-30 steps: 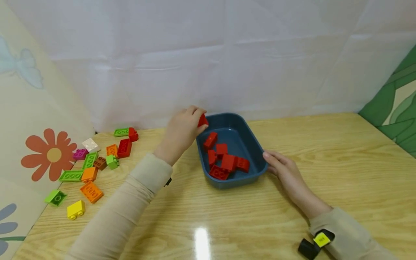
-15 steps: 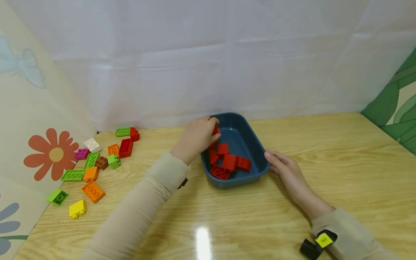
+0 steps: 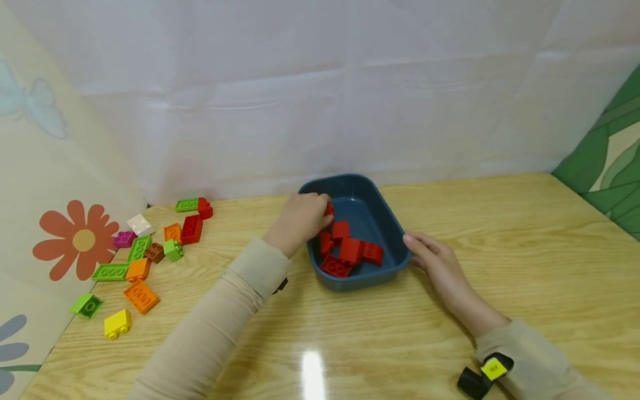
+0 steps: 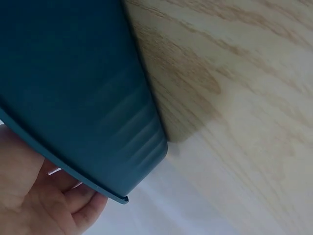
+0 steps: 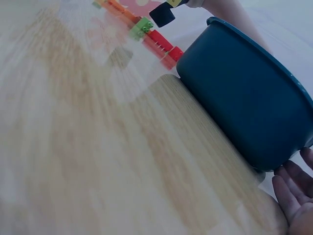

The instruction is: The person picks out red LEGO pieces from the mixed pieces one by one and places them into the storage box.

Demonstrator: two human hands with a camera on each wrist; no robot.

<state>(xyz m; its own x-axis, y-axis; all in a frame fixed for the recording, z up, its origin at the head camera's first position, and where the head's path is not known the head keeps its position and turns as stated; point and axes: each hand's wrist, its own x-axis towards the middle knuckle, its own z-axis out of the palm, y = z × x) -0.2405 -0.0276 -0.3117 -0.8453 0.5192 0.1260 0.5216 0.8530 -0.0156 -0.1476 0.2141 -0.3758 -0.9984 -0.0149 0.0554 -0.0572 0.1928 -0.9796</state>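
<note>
In the head view, a dark blue plastic bin [image 3: 367, 219] holds several red toy bricks [image 3: 351, 251]. My left hand [image 3: 301, 219] reaches over the bin's left rim, its fingers curled down inside around a red toy brick [image 3: 328, 209] that is mostly hidden. From the left wrist view, these fingers [image 4: 80, 198] show behind the bin's rim. My right hand [image 3: 440, 264] rests against the bin's near right corner, thumb at the rim. Its fairly straight fingers [image 5: 293, 181] touch the outer wall in the right wrist view.
Loose toy bricks lie at the table's left: a red brick [image 3: 191, 229], an orange brick [image 3: 141, 296], a yellow brick [image 3: 117, 323] and several others. A white cloth [image 3: 320, 94] hangs behind the wooden table [image 3: 390, 339]. Painted panels flank it.
My left hand has carried the red toy brick from the bin's far left corner rightward and down inside the bin. The right hand has stayed at the bin's corner.
</note>
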